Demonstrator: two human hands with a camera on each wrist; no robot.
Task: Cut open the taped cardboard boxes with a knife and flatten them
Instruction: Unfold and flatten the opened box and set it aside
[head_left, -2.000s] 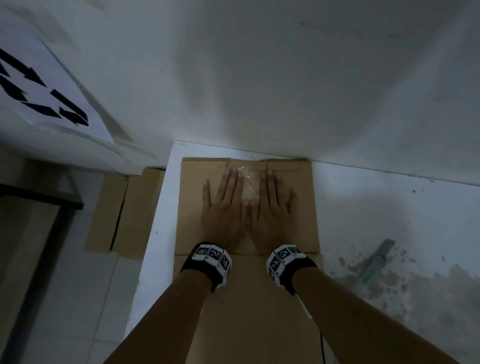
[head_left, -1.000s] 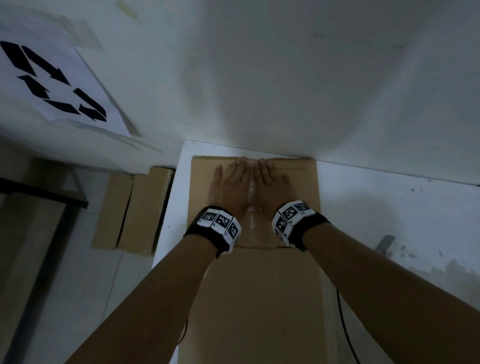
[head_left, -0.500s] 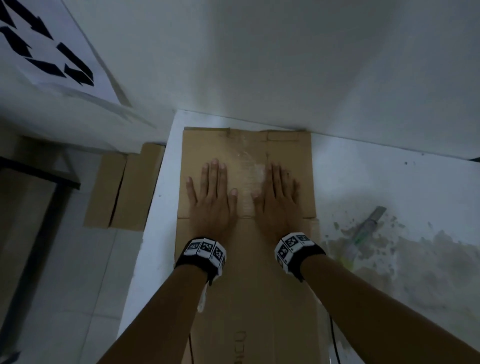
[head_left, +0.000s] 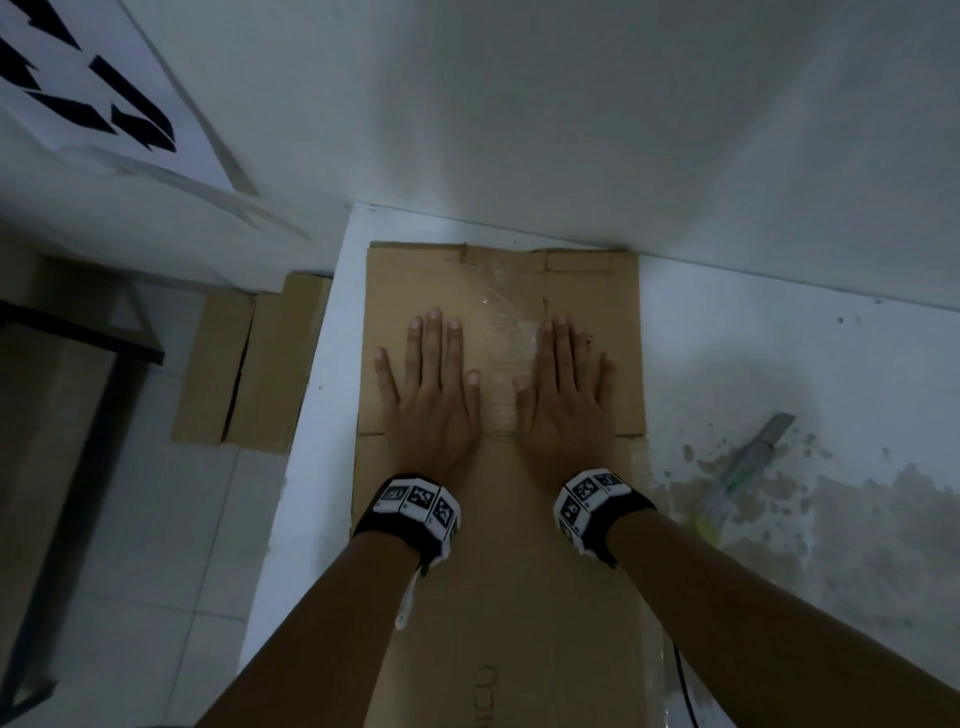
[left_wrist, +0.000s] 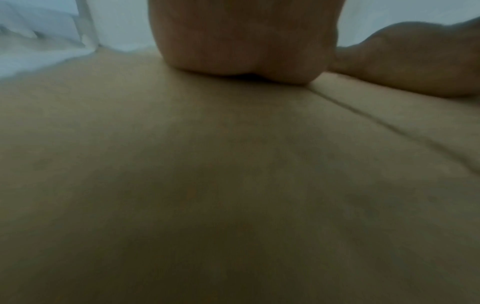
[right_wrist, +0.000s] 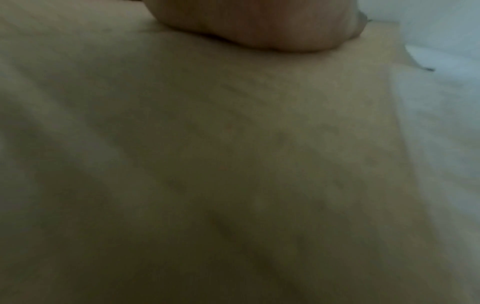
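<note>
A flattened brown cardboard box (head_left: 498, 597) lies on the white table, its far edge against the wall. Clear tape (head_left: 501, 358) runs down the middle of its far flaps. My left hand (head_left: 428, 395) lies flat, palm down, on the left flap with fingers straight. My right hand (head_left: 563, 400) presses flat on the right flap the same way. Both wrist views show only the heel of the hand, left (left_wrist: 244, 41) and right (right_wrist: 254, 24), on cardboard (left_wrist: 233, 174) (right_wrist: 207, 144). The knife (head_left: 748, 462), greenish with a grey tip, lies on the table to the right, untouched.
The white table (head_left: 779, 374) is stained and peeling at the right (head_left: 857, 535). More flattened cardboard (head_left: 249, 364) lies on the tiled floor left of the table. A white sheet with black arrows (head_left: 88, 93) hangs at the upper left. A wall (head_left: 571, 130) bounds the table's far side.
My hands slid back from the box's far edge toward me and spread apart, now on either side of the tape. The box stays flat.
</note>
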